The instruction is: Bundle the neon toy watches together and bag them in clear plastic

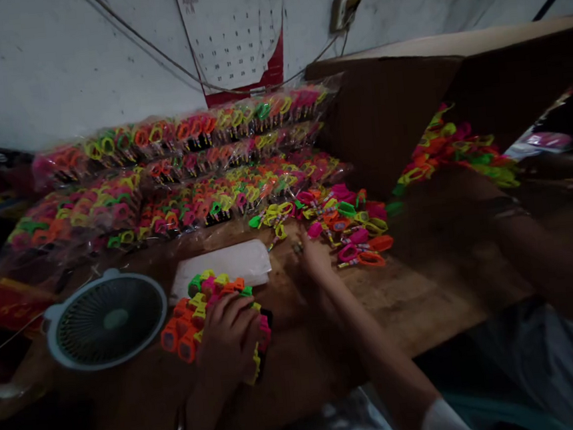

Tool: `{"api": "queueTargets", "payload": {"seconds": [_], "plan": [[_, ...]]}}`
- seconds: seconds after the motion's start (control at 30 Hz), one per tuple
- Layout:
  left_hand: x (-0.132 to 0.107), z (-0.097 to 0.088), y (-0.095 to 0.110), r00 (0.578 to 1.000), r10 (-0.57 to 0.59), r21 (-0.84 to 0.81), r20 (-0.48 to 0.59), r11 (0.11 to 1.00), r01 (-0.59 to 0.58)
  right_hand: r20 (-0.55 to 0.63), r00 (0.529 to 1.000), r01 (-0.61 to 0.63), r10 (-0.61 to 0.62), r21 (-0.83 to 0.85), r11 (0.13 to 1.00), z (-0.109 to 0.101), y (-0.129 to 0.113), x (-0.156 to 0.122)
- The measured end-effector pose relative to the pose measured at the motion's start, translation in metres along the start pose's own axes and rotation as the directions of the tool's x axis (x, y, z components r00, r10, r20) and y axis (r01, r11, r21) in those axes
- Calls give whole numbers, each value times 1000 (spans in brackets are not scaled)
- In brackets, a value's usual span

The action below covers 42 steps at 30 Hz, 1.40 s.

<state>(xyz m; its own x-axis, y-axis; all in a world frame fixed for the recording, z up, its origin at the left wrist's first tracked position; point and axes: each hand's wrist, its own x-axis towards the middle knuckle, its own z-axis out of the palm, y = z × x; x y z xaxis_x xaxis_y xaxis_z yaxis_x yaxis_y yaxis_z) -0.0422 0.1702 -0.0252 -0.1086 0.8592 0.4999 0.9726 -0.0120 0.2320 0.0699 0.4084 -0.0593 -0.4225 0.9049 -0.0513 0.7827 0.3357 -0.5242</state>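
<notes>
My left hand (230,344) is wrapped over a bundle of neon scissors (194,310), pressing it on the wooden table (414,297). My right hand (313,256) reaches forward to a loose pile of scissors (348,226) with pink, orange, green and yellow handles. Its fingers are pinched at the near edge of the pile, and what they hold is too dark to make out. A stack of clear plastic bags (225,264) lies just beyond the bundle.
Several packed bags of scissors (177,177) are stacked against the back wall. A small round fan (106,320) lies at the left. A cardboard box (406,97) stands at the right, with another person's arm (519,235) holding more scissors (454,150).
</notes>
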Motion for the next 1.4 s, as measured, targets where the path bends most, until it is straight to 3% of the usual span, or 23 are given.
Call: {"api": "queueTargets", "payload": {"seconds": [0.07,0.13,0.27,0.33,0.4,0.47,0.63,0.77,0.87,0.93,1.0,1.07,1.13,1.2,1.3,1.4], "plan": [[-1,2,-1,999,-29,-10,-35,1000,28,-32,996,-81,79,-64,995,-9,0,26],[-3,4,-2,996,-61,-17,-65,998,60,-53,993,-106,101,-87,991,-10,1,32],[-4,2,-2,991,-113,1,-68,994,113,-80,995,-56,51,-54,997,0,10,5],[-3,-1,0,995,-93,36,-24,995,94,-54,998,32,-25,123,992,9,13,-18],[-1,-4,1,998,-29,82,53,996,25,-15,992,124,-127,377,918,20,11,-43],[2,-6,2,992,35,122,119,991,-49,20,980,157,-197,521,839,33,4,-66],[4,-7,2,989,84,125,123,987,-100,128,969,143,-212,408,902,46,-14,-102],[4,-8,4,985,94,114,145,987,-111,143,953,218,-268,292,931,28,-11,-108],[3,-11,5,977,103,92,187,988,-122,170,958,163,-232,347,924,17,-4,-102],[2,-13,5,972,113,73,207,989,-130,150,967,92,-207,550,830,20,-1,-96],[0,-14,4,969,123,59,216,989,-139,130,974,10,-185,791,612,33,-4,-90],[-2,-15,4,965,130,52,226,988,-145,188,967,-116,-173,928,354,50,-12,-89],[-3,-16,4,964,130,48,232,988,-145,261,951,-221,-163,948,227,66,-23,-91],[-4,-17,4,964,129,46,231,989,-143,241,962,-197,-128,938,286,77,-32,-95],[-3,-17,5,965,127,45,232,989,-141,104,990,-45,-96,873,485,79,-36,-102],[-2,-17,7,967,126,41,221,990,-138,41,986,57,-159,824,564,74,-35,-109]]}}
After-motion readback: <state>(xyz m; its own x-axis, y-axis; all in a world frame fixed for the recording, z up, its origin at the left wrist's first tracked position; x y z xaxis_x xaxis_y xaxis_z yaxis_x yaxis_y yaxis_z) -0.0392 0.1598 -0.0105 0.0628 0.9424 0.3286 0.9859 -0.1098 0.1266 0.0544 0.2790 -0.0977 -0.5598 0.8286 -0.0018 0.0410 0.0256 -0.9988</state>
